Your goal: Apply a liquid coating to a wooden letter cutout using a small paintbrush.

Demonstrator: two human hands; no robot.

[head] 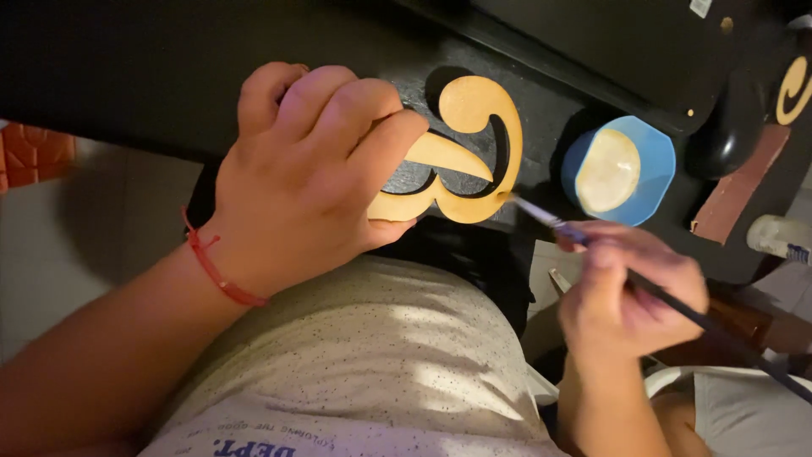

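Note:
My left hand [309, 169] grips a curly cut-out letter shape [469, 152], painted gold-yellow, and holds it over a black table edge. A red string bracelet circles that wrist. My right hand [630, 292] pinches a thin dark-handled paintbrush [592, 239]. The brush's tip touches the lower right edge of the cut-out. The brush handle runs down to the right, past my hand.
A blue bowl [655, 165] with pale cream paint stands on the black table [541, 93] just right of the cut-out. Another gold curl shape [793, 89] and a dark rounded object [734, 127] lie at the far right. My speckled shirt [381, 355] fills the lower middle.

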